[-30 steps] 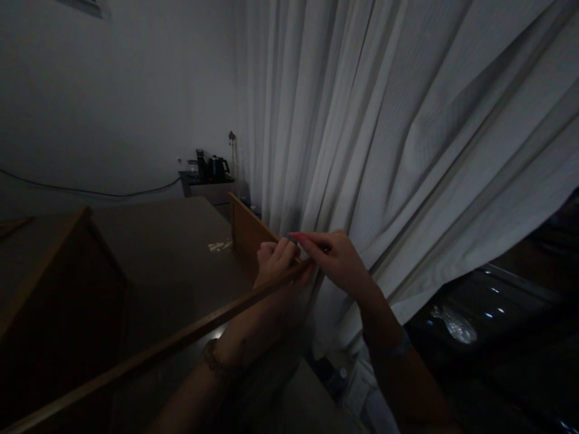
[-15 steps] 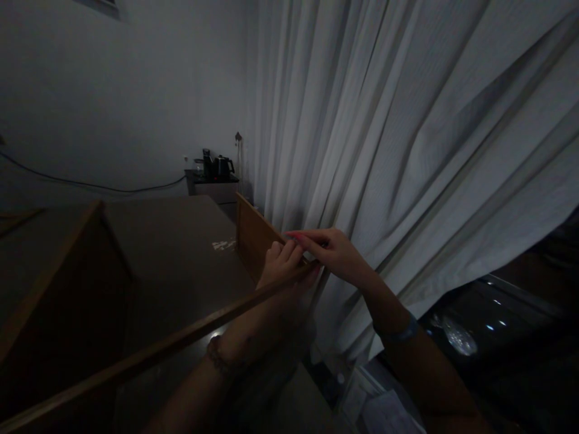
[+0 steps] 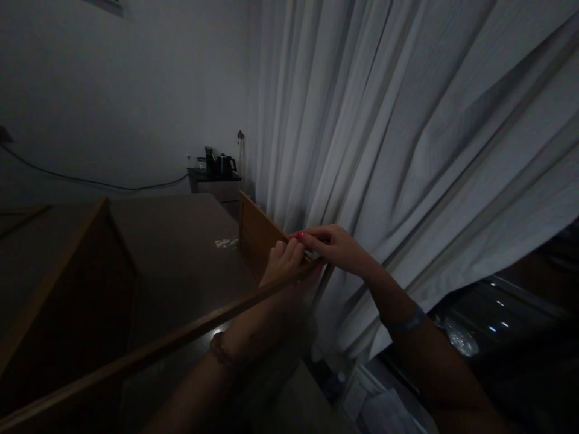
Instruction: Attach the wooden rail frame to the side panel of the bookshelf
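In a dim room, my left hand (image 3: 283, 262) curls its fingers over the top corner where two wooden rails (image 3: 181, 331) of a brown frame meet. My right hand (image 3: 337, 247), with pink nails, reaches in from the right and pinches at that same corner, right by my left fingers. What lies between my right fingertips is too dark and small to make out. A pale pleated curtain (image 3: 407, 150) hangs directly behind both hands. The dark brown flat surface (image 3: 176, 253) inside the frame stretches off to the left.
A small cabinet with a kettle (image 3: 221, 166) stands in the far corner against the grey wall. A cable (image 3: 90, 181) runs along that wall. A dark glossy object (image 3: 488, 325) sits low at the right, and pale items lie on the floor below the curtain.
The view has shifted slightly right. My right hand has lowered and drawn closer onto the frame corner; my left hand keeps its hold there.
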A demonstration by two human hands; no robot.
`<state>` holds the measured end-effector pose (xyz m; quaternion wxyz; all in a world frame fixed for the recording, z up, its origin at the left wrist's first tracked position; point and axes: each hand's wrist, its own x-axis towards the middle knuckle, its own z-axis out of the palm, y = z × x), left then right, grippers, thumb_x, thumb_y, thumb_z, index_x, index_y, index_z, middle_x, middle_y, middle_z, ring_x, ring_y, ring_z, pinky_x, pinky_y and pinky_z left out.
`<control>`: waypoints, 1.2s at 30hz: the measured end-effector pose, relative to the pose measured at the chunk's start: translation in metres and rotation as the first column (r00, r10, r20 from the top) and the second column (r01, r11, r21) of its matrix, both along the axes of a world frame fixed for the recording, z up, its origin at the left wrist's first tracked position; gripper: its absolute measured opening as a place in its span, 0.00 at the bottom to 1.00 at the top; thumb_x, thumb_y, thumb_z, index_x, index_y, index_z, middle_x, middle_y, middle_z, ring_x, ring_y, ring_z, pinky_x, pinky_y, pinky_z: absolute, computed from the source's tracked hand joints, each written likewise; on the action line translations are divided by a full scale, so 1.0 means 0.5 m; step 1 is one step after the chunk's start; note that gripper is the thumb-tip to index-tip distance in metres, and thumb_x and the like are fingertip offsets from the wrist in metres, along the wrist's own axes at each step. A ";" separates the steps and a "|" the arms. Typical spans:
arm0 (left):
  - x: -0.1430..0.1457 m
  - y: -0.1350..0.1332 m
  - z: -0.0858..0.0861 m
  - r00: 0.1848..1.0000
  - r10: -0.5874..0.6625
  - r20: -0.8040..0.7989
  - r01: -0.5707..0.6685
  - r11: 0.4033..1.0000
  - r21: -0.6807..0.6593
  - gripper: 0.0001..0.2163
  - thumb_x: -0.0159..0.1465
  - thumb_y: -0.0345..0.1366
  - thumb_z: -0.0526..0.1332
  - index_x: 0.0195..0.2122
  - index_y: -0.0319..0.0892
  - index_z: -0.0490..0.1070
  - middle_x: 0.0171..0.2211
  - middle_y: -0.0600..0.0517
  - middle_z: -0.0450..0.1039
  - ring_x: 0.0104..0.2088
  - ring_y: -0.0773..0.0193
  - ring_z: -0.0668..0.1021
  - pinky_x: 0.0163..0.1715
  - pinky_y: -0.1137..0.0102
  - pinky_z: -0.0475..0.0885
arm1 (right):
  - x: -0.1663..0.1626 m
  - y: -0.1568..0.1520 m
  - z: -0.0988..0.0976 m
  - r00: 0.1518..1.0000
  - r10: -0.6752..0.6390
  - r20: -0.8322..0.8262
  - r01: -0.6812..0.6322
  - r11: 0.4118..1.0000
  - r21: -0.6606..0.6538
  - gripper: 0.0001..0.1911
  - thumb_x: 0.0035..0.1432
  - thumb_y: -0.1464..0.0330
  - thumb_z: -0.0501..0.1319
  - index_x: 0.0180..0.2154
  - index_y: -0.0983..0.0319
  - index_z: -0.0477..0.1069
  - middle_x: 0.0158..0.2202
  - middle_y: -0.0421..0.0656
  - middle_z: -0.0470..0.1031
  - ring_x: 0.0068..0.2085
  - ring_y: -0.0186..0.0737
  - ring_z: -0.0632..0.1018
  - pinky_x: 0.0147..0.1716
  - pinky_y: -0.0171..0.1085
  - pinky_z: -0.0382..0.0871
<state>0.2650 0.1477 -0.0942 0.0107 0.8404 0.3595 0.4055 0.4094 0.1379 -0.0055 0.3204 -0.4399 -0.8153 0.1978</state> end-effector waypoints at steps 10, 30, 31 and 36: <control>0.001 -0.010 0.010 0.999 0.026 0.036 -0.025 0.999 -0.028 0.23 0.65 0.51 0.45 0.47 0.38 0.65 0.44 0.44 0.69 0.42 0.54 0.66 0.43 0.57 0.63 | -0.003 -0.002 0.010 0.999 -0.040 -0.027 0.040 0.999 -0.009 0.20 0.60 0.56 0.58 0.45 0.63 0.77 0.26 0.38 0.76 0.23 0.29 0.70 0.21 0.29 0.57; -0.007 -0.023 0.016 1.000 -0.008 0.024 0.008 1.000 -0.012 0.17 0.64 0.53 0.49 0.39 0.44 0.63 0.41 0.48 0.66 0.40 0.57 0.65 0.42 0.59 0.61 | -0.001 -0.104 -0.131 0.779 -0.343 -0.524 0.562 0.752 0.345 0.09 0.57 0.58 0.65 0.36 0.53 0.81 0.17 0.34 0.65 0.24 0.31 0.63 0.30 0.36 0.59; -0.006 -0.025 0.019 1.000 -0.004 0.025 0.005 1.000 -0.026 0.17 0.64 0.53 0.50 0.38 0.44 0.62 0.41 0.48 0.65 0.41 0.57 0.65 0.43 0.59 0.61 | -0.007 -0.113 -0.151 0.744 -0.340 -0.575 0.588 0.741 0.324 0.08 0.57 0.59 0.65 0.37 0.53 0.81 0.17 0.34 0.65 0.23 0.31 0.63 0.29 0.35 0.58; -0.005 -0.018 0.016 1.000 -0.002 0.028 0.002 1.000 0.012 0.17 0.60 0.52 0.56 0.40 0.44 0.59 0.41 0.48 0.63 0.39 0.58 0.63 0.42 0.59 0.62 | -0.032 -0.136 -0.222 0.646 -0.395 -0.654 0.671 0.702 0.239 0.08 0.59 0.61 0.63 0.37 0.52 0.81 0.19 0.35 0.68 0.22 0.30 0.64 0.28 0.36 0.59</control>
